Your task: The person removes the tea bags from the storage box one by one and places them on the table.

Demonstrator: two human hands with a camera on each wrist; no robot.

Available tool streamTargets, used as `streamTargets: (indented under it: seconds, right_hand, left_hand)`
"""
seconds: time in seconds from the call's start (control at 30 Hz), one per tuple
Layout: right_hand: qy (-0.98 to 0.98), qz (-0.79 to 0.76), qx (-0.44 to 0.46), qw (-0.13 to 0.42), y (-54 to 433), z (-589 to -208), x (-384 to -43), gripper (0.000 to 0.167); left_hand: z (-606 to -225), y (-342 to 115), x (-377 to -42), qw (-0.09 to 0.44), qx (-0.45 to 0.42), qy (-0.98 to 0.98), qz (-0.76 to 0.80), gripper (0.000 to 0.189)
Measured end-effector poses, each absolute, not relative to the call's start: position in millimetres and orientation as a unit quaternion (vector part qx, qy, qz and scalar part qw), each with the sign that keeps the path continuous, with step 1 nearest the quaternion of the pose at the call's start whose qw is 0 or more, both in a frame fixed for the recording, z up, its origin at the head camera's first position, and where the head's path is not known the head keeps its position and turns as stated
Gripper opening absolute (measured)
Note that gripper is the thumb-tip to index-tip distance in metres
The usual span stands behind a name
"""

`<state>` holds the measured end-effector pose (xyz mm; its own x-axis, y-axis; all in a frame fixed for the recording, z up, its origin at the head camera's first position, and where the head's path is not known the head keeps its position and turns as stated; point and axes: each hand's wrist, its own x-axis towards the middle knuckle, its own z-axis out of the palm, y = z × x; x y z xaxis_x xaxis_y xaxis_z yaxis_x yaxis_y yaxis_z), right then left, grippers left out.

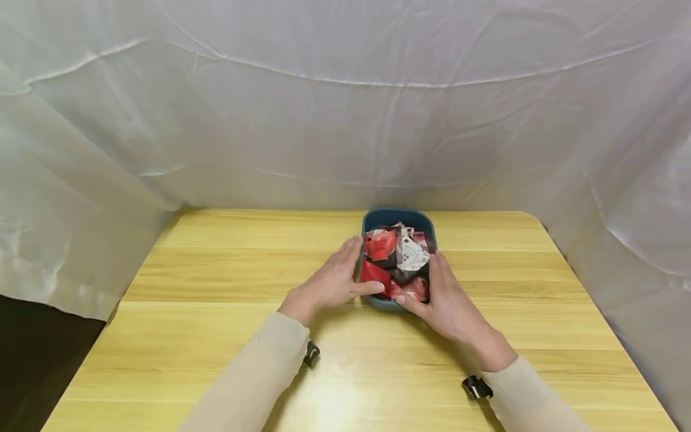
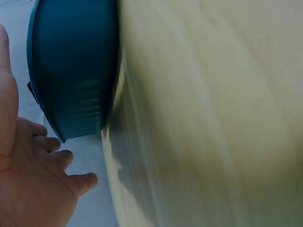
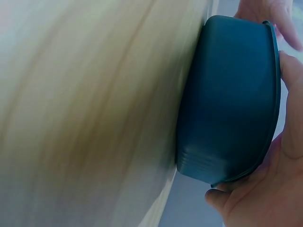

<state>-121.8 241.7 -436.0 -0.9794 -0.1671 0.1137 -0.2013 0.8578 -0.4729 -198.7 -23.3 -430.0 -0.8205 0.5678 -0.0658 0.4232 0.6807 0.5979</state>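
A dark blue-green plastic bin [image 1: 396,216] stands toward the back of the table, filled with small red, black and white packets [image 1: 412,255]. On its left side is my left hand [image 1: 335,279], fingers extended along the wall and thumb reaching over the near rim. My right hand [image 1: 453,306] lies along the right side, fingers straight at the rim and thumb over the near corner. In the left wrist view, the left hand's fingers [image 2: 61,158] are spread beside the bin's end. The right wrist view has the right palm and fingers right at the rim.
The wooden table [image 1: 216,276] extends around the bin on both sides. A pale cloth curtain [image 1: 324,120] hangs behind its back edge and down both sides. Small black wrist devices [image 1: 477,387] sit at both sleeves.
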Motion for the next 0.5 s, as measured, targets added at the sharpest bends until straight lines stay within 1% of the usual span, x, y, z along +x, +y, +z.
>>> streamTargets:
  seconds: [0.2, 0.37, 0.5]
  right_hand:
    - [-0.964, 0.245, 0.105, 0.015, 232.0, -436.1, -125.1, 0.123]
    - [-0.963, 0.247, 0.106, 0.019, 228.5, -437.5, -131.5, 0.13]
    - [-0.966, 0.232, 0.113, 0.026, 227.0, -437.6, -136.0, 0.133]
  left_hand:
    - [-429.0, -30.7, -198.0, 0.122, 0.266, 0.916, 0.274, 0.118]
    - [-430.8, -34.8, -193.8, 0.109, 0.263, 0.918, 0.277, 0.119]
    - [-433.1, -37.3, -189.2, 0.108, 0.256, 0.919, 0.278, 0.122]
